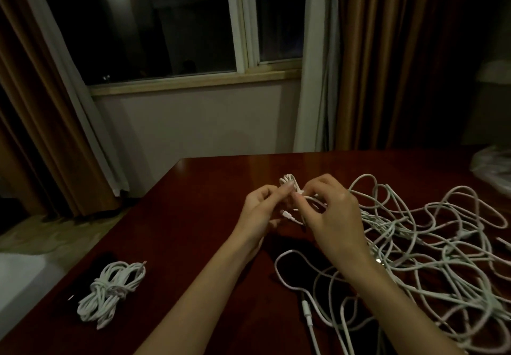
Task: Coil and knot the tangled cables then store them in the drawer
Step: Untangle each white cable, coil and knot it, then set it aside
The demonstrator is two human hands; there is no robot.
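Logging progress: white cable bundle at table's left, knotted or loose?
Knotted. The white cable bundle lies coiled on the dark red wooden table, wrapped round its middle.

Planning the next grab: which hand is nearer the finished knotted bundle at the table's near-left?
Left. The left hand is up and right of the knotted bundle; the right hand is farther right.

Head-worn view, down over table [210, 189]

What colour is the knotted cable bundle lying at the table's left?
White, possibly slightly greyish in the dim light; the knotted cable bundle shows in the head view.
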